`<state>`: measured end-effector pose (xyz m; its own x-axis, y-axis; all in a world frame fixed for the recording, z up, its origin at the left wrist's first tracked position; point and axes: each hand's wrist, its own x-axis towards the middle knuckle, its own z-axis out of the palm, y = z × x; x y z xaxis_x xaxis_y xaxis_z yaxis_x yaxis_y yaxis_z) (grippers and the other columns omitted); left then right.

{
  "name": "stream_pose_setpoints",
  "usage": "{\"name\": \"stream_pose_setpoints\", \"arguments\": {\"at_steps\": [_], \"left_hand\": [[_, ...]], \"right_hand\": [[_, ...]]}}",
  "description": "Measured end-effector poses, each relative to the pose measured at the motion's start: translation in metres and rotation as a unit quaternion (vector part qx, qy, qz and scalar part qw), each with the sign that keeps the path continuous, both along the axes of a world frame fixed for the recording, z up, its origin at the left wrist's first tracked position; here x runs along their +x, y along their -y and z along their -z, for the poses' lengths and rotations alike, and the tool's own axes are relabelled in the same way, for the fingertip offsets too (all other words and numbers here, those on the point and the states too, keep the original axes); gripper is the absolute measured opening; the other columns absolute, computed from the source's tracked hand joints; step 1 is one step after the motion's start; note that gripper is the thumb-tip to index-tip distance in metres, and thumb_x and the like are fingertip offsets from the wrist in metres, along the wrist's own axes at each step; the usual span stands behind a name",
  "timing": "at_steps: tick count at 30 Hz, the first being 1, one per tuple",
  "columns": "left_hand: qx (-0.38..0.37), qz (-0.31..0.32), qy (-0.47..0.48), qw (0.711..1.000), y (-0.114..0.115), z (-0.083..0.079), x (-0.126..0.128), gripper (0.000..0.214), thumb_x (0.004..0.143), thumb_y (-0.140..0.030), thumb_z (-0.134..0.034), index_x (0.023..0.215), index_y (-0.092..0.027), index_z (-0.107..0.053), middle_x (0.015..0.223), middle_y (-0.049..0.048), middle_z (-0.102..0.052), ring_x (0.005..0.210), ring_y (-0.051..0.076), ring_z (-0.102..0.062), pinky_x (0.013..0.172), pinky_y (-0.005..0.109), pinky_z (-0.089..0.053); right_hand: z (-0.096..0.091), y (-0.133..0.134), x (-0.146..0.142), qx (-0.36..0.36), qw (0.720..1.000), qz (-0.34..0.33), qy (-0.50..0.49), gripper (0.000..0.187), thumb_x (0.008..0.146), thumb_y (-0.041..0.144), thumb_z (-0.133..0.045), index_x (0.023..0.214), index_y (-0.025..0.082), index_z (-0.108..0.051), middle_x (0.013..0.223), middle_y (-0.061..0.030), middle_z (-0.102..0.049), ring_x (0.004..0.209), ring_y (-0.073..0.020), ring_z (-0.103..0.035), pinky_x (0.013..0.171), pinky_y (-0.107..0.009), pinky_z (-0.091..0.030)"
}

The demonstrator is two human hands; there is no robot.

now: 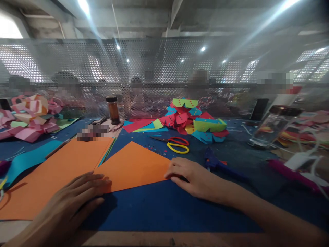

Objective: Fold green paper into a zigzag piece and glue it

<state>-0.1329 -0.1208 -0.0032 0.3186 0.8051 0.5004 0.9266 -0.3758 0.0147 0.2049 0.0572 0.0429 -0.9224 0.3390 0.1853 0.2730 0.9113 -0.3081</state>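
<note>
An orange paper folded into a triangle [133,166] lies on the blue table cover [159,206] in front of me. My left hand [77,195] lies flat with fingers stretched out on the triangle's left corner. My right hand [191,176] presses its curled fingers onto the triangle's right corner. A stack of orange sheets [51,171] lies to the left, partly under my left hand.
Red and yellow scissors [177,144] lie beyond the triangle. A pile of coloured folded paper [195,121] sits behind them. A blue glue gun [216,164], a glass jar [272,127], a brown bottle [113,109] and pink paper shapes [31,116] are around. People sit behind a perforated screen.
</note>
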Motion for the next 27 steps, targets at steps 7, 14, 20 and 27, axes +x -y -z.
{"name": "stream_pose_setpoints", "arguments": {"at_steps": [7,14,20,27], "left_hand": [[-0.026,-0.115,-0.005,0.993,-0.046,-0.019,0.009,0.043,0.092,-0.056,-0.049,0.123,-0.028,-0.059,0.128,0.0063,-0.067,0.114,0.027,-0.064,0.093,0.043,-0.055],[-0.118,-0.070,-0.041,0.990,-0.109,-0.018,0.012,0.072,0.089,-0.065,-0.048,0.144,-0.020,-0.042,0.148,0.0153,-0.047,0.136,0.032,-0.044,0.107,0.049,-0.041],[-0.154,-0.086,-0.054,0.983,-0.117,0.000,0.012,0.071,0.090,-0.066,-0.044,0.147,-0.024,-0.039,0.154,0.0097,-0.037,0.140,0.034,-0.035,0.112,0.055,-0.033],[-0.138,-0.102,-0.072,0.982,-0.116,0.005,0.015,0.073,0.087,-0.068,-0.048,0.147,-0.028,-0.039,0.153,0.0041,-0.038,0.140,0.034,-0.036,0.112,0.056,-0.034]], "right_hand": [[0.001,0.000,-0.001,0.004,1.000,0.004,0.004,0.019,0.091,0.010,-0.052,0.097,0.018,-0.068,0.099,-0.0055,-0.065,0.096,-0.0184,-0.058,0.086,-0.033,-0.043],[-0.001,0.002,0.001,0.007,1.000,0.001,0.011,0.018,0.093,0.011,-0.051,0.098,0.019,-0.066,0.099,-0.0054,-0.064,0.097,-0.0185,-0.056,0.087,-0.034,-0.040],[-0.001,0.002,0.003,-0.003,1.000,0.018,0.025,0.015,0.094,0.014,-0.051,0.100,0.022,-0.062,0.099,-0.0029,-0.062,0.095,-0.0182,-0.055,0.086,-0.036,-0.039],[-0.002,0.004,0.004,0.031,0.999,0.021,0.010,0.018,0.090,0.011,-0.053,0.100,0.023,-0.061,0.096,-0.0023,-0.064,0.091,-0.0182,-0.057,0.083,-0.034,-0.040]]}}
